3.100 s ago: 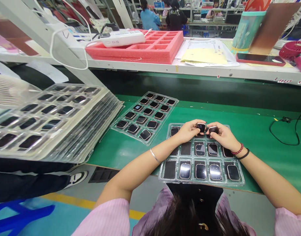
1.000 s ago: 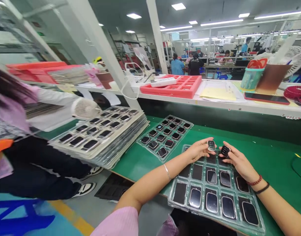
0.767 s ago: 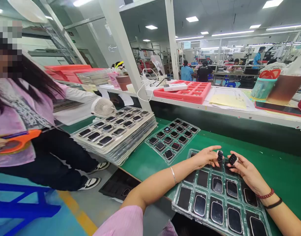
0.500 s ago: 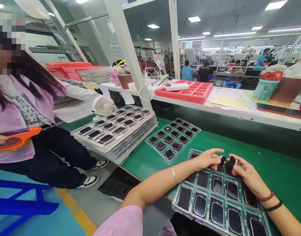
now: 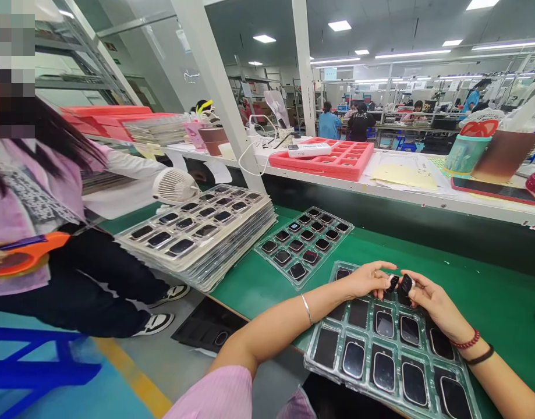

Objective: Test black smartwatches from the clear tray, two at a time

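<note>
Head view looks across a green table (image 5: pixel 481 297) in a long, bright hall lit by ceiling strip lights, with more benches and seated people far at the back. Near the table's front edge lies a clear blister tray (image 5: pixel 332 372) of dark smartwatch bodies in rows. Over its far end, the left hand (image 5: pixel 367 279) pinches one small watch body (image 5: pixel 393 283) in its fingers, and the right hand (image 5: pixel 433 299) grips a second watch body (image 5: pixel 406 284) the same way; the two pieces sit just beside each other, nearly touching. A second filled tray (image 5: pixel 304 244) lies further left on the green, and a tall stack of trays (image 5: pixel 197 238) overhangs the table's left end. Behind runs a white shelf (image 5: pixel 407 196) carrying a pink foam tray (image 5: pixel 332 163), yellow papers (image 5: pixel 402 174) and a phone (image 5: pixel 494 191). A co-worker (image 5: pixel 40 221) in a pink top sits at left, beside a small white fan (image 5: pixel 173 186). No writing is sharp enough to read.
</note>
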